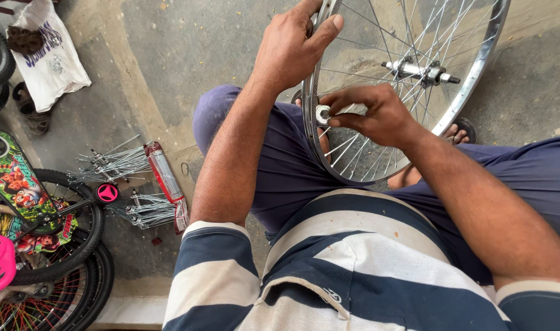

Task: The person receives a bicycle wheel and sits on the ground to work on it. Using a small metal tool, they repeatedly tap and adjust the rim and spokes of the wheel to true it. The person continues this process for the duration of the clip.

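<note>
I see a rough grey concrete floor (188, 55) under everything. At the left edge lies a small bike (41, 233) with black tyres, coloured spokes and a pink hub cap. Across my lap stands the wheel (476, 73), a bare chrome rim laced with thin steel spokes, its hub (418, 70) and axle shiny at the centre. My left hand (289, 49) is clamped on the top of the rim, thumb pressed over the edge. My right hand (378, 113) sits against the rim's near side, fingers pinched shut on a small white round piece (322, 114) that touches the rim. On the floor to the left lie loose spokes (117, 165) in bundles beside a red packet (166, 178). A white bag (47, 55) lies crumpled up in the corner.
</note>
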